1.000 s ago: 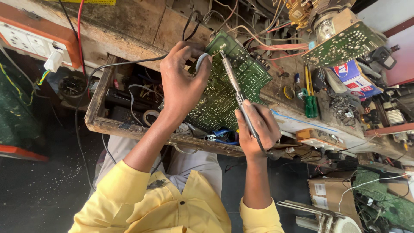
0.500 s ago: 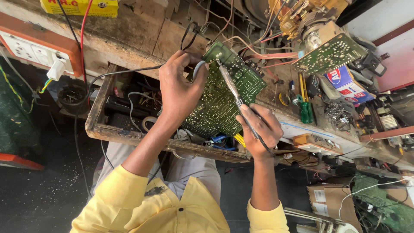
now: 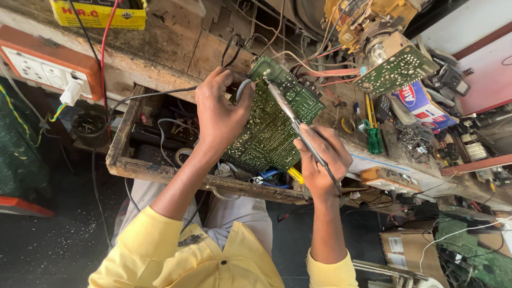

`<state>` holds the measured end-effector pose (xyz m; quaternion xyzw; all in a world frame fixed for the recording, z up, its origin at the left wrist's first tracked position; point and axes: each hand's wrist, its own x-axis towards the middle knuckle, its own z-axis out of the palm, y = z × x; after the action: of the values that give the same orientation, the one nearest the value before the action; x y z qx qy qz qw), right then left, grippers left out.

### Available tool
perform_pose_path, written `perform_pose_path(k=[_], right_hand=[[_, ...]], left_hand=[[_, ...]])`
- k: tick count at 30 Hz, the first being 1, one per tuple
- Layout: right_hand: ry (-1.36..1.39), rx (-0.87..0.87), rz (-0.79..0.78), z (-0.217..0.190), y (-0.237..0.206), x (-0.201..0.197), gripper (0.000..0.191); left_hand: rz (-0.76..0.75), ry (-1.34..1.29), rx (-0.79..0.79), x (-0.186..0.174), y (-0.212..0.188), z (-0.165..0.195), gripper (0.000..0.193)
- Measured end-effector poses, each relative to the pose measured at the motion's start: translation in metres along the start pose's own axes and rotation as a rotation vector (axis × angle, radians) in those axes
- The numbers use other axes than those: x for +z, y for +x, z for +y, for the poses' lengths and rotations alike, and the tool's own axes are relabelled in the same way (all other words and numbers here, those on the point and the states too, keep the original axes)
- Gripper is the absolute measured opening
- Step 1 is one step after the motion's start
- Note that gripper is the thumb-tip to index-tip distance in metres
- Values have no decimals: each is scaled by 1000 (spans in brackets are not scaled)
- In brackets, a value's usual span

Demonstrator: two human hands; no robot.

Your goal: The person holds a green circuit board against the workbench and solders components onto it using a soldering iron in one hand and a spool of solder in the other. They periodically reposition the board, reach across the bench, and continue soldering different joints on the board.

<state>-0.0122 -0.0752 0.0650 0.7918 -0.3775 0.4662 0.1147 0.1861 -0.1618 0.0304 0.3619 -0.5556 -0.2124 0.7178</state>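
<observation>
A large green circuit board (image 3: 277, 125) stands tilted over an open wooden drawer (image 3: 122, 160) of the workbench. My left hand (image 3: 218, 114) grips the board's left edge and pinches a thin grey strand of solder wire (image 3: 240, 88) against it. My right hand (image 3: 320, 160) holds a soldering iron (image 3: 290, 120) like a pen. The iron's tip touches the board near its top edge, close to the solder strand. My sleeves are yellow.
A second green board (image 3: 397, 69) and a yellow coil assembly (image 3: 362, 21) sit at the back right among loose wires. Green-handled screwdrivers (image 3: 373, 136) lie on the bench. A switch-and-socket panel (image 3: 50, 66) and a yellow battery (image 3: 98, 13) are at the left. Cardboard boxes (image 3: 408, 250) lie on the floor.
Both hands and the board sit a little higher and further left in view. The iron's tip stays at the board's top edge; my grips are the same.
</observation>
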Motion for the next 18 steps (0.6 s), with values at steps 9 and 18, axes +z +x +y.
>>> perform_pose_path(k=[9, 18], right_hand=[[-5, 5, -6, -7, 7, -1, 27], [-10, 15, -20, -11, 10, -1, 28]], left_hand=[[-2, -8, -2, 0, 1, 1, 10], [-6, 9, -18, 1, 1, 1, 10]])
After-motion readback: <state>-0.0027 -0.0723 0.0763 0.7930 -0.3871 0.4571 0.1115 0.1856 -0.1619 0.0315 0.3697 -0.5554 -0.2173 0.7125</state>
